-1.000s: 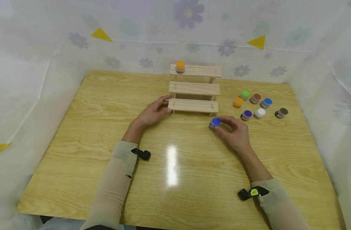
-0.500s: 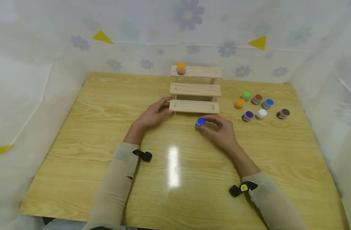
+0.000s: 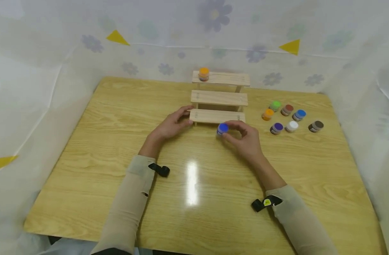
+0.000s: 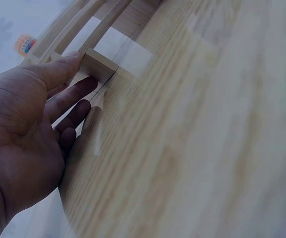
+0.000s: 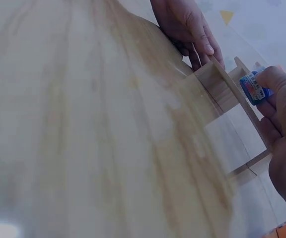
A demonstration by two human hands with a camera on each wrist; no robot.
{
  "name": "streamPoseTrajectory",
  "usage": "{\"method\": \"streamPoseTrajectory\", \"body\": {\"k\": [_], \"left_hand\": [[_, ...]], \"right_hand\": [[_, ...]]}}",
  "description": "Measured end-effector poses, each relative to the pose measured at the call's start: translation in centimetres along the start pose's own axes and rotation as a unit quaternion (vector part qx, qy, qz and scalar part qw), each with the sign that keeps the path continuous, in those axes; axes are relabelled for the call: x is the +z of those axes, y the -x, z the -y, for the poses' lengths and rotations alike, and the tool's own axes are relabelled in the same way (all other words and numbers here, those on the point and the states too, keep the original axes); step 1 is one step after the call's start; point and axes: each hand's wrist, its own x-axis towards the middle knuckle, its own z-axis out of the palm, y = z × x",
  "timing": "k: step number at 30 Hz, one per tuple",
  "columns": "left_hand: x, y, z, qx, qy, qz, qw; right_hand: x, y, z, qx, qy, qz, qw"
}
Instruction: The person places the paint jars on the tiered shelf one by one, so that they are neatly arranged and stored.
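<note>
Right hand: my right hand (image 3: 245,140) has thumb and fingers pinching the royal-blue jar (image 3: 222,129), lid upward. The jar is just in front of the lowest shelf (image 3: 217,115) of the wooden rack (image 3: 219,97), near the middle of its length. Whether it touches the wood, I cannot tell.

Left hand: my left hand (image 3: 171,126) grips the left end of that shelf, thumb at the front corner, fingers round behind. I judge this bracing adequate against a nudge.

Surroundings: an orange jar (image 3: 203,74) stands upright at the left end of the top shelf (image 3: 229,78). Seven loose jars, among them a white jar (image 3: 291,126) and a purple jar (image 3: 276,128), stand on the table (image 3: 118,106), right of the rack and apart from my working hand. No obstruction noted.

Step in hand, as I judge it: bringing the jar up to the rack for placing. Recommendations follow. The base should clear the shelf's front edge before any inward travel, since a low approach could knock the wood and shift the rack. My pinch should stay on the jar's sides, leaving the base free to land flat. The shelf is narrow front to back, so I should centre the jar in its depth, lower it level, and part thumb and fingers evenly only once it bears its own weight
</note>
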Motion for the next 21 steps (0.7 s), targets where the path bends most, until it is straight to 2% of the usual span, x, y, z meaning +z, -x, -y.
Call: {"method": "streamPoseTrajectory", "body": {"k": [5, 10, 16, 21], "left_hand": [[-0.3, 0.1, -0.2, 0.000, -0.003, -0.007, 1.0000], [-0.2, -0.1, -0.1, -0.003, 0.004, 0.006, 1.0000], [-0.1, -0.1, 0.0, -0.006, 0.009, -0.003, 0.9999], [0.0, -0.2, 0.0, -0.001, 0.016, 0.000, 0.9999]], "right_hand": [[-0.1, -2.1, 0.8, 0.005, -0.004, -0.025, 0.9997], [-0.6, -4.6, 1.3, -0.031, -0.025, -0.051, 0.9979], [-0.5, -7.8, 1.9, -0.047, -0.043, -0.068, 0.9956], [-0.3, -10.3, 2.0, -0.046, -0.030, -0.068, 0.9962]]}}
